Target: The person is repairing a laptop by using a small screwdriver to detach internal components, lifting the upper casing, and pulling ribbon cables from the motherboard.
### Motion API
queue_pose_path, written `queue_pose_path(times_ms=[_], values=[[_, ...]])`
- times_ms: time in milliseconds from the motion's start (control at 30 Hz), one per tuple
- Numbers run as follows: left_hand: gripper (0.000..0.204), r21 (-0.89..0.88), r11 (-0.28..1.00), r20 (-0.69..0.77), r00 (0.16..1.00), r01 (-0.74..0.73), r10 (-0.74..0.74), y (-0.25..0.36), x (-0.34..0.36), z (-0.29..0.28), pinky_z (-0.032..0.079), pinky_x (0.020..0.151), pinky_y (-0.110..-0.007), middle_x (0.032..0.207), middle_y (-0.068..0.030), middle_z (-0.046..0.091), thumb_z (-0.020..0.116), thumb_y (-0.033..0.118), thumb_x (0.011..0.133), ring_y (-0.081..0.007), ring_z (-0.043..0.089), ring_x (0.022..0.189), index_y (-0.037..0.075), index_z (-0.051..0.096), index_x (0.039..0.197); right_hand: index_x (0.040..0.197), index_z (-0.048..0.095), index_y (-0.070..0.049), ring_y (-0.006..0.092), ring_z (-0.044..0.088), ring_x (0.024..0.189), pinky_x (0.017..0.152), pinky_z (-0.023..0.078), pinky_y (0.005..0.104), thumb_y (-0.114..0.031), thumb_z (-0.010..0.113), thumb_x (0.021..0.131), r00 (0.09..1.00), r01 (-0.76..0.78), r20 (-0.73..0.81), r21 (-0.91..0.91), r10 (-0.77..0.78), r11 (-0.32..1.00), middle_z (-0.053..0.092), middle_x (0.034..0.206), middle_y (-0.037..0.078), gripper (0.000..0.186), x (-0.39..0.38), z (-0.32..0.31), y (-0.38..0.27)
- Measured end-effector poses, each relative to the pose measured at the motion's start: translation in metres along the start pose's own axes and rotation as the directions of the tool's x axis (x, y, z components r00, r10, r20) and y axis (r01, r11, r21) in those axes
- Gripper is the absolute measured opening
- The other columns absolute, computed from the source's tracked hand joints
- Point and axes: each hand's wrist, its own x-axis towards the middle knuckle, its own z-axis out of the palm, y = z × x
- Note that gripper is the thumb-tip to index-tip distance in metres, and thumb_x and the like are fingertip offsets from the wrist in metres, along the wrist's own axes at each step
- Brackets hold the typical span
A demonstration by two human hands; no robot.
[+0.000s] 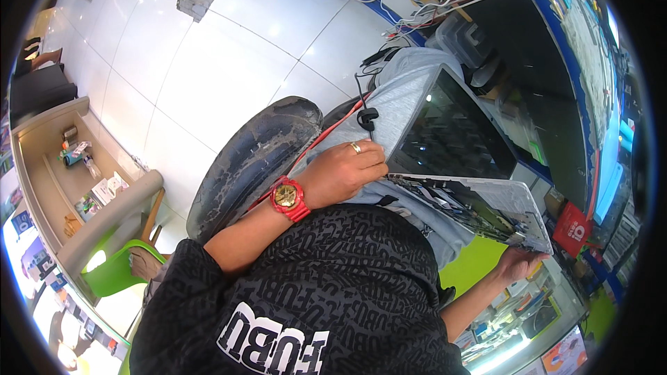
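Note:
A laptop (455, 128) lies across my lap with its dark, glossy screen tilted up. Its base (479, 205) is apart along the side, so circuit boards and inner parts show beside a silver-grey panel (517, 205). My left hand (351, 172), with a ring and a red watch (288, 198) on the wrist, has its fingers curled at the laptop's left corner; the fingertips are partly hidden. At the opposite corner my right hand (521, 264) grips the panel's edge from below. A black cable with a thick lump (367, 118) lies just beyond my left hand.
A worn black chair seat (253, 160) is under me at the left. Behind the laptop stands a dark workbench (535, 48) with red and white cables (458, 3). A beige cabinet (52, 146) and a green chair (114, 271) are farther left; a glass showcase (517, 319) is at lower right.

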Motion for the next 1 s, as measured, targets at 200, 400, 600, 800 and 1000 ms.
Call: queue_pose_path(times_ms=[200,400,600,800,1000], values=[[0.02,-0.056,0.996,-0.065,0.995,0.069,-0.072,-0.003,-0.005,0.002,0.057,0.1,-0.043,0.107,-0.0104,0.072,0.069,-0.004,0.084,-0.0289,0.07,0.116,0.003,0.07,0.103,0.131,0.068,-0.006,0.0326,0.063,0.125,0.113,0.044,0.0524,-0.043,0.064,0.103,1.0,-0.007,0.011,0.025,0.007,1.0,0.069,0.134,0.014,0.047,0.001,-0.004,0.0],[0.017,-0.076,0.996,-0.112,0.992,0.054,-0.062,-0.003,-0.008,0.002,0.059,0.097,-0.042,0.106,-0.0098,0.074,0.074,0.002,0.087,-0.028,0.072,0.113,0.004,0.073,0.103,0.131,0.068,-0.005,0.0323,0.061,0.127,0.116,0.041,0.0517,-0.043,0.064,0.104,0.999,0.011,-0.038,0.035,-0.009,0.999,0.069,0.135,0.014,0.047,-0.002,-0.002,0.0],[0.021,-0.033,0.996,-0.148,0.986,0.079,-0.083,-0.003,-0.009,0.004,0.059,0.095,-0.041,0.107,-0.0109,0.075,0.08,0.007,0.083,-0.0264,0.073,0.111,0.006,0.076,0.104,0.132,0.068,-0.005,0.0324,0.062,0.127,0.117,0.041,0.0515,-0.043,0.064,0.104,1.0,0.016,-0.006,0.037,-0.016,0.999,0.068,0.137,0.014,0.047,0.0,-0.01,0.001],[0.017,-0.061,0.996,-0.15,0.986,0.063,-0.071,-0.006,-0.003,0.002,0.058,0.093,-0.041,0.103,-0.0103,0.074,0.079,0.008,0.083,-0.0266,0.072,0.107,0.005,0.076,0.099,0.134,0.067,-0.006,0.0326,0.061,0.128,0.116,0.041,0.0512,-0.043,0.063,0.104,0.999,-0.001,0.036,0.025,0.0,1.0,0.068,0.138,0.014,0.049,0.001,-0.011,0.0],[0.019,-0.102,0.992,-0.108,0.991,0.068,-0.079,-0.006,0.003,-0.005,0.056,0.093,-0.043,0.102,-0.0087,0.073,0.082,0.008,0.079,-0.0272,0.071,0.104,0.005,0.077,0.097,0.134,0.067,-0.006,0.0323,0.061,0.127,0.116,0.042,0.0508,-0.044,0.06,0.105,0.994,-0.023,0.106,0.047,0.018,0.999,0.068,0.138,0.014,0.049,0.0,-0.008,-0.001]])
